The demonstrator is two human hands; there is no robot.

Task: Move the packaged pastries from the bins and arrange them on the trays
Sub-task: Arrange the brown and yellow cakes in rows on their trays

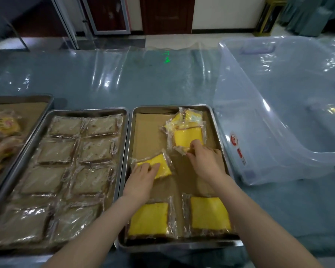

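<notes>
Two yellow packaged pastries lie flat at the 6 o'clock end of the right tray (182, 247), side by side and apart: the near-left packet (149, 219) and the near-right packet (209, 212). Both forearms pass over them from the lower edge of the head view.

1. Left hand (141, 178): positioned at 9 o'clock of the tray's centre, on top of the tilted packet (161, 165). The fingers are together and bent over the packet's near-left corner. Whether they grip the wrapper or only press on it cannot be told.
2. Right hand (205, 161): positioned at 3 o'clock of the tray's centre. The fingers are curled and clamped on the near edge of the upper packet (188, 137).
3. Packet pile (190, 116): further yellow packets overlap at 1 o'clock of the tray, touching the upper packet.
4. Brown paper liner (149, 136): covers the tray floor.

At 9 o'clock of the right tray, rim against rim, the middle tray (85, 111) holds brown packaged slices (66, 161) in two columns. At 9 o'clock of that, the left tray (27, 97) holds mixed packets (6, 124). At 2 o'clock stands the clear plastic bin (278, 93). All rest on the table (124, 74) under clear sheeting.
</notes>
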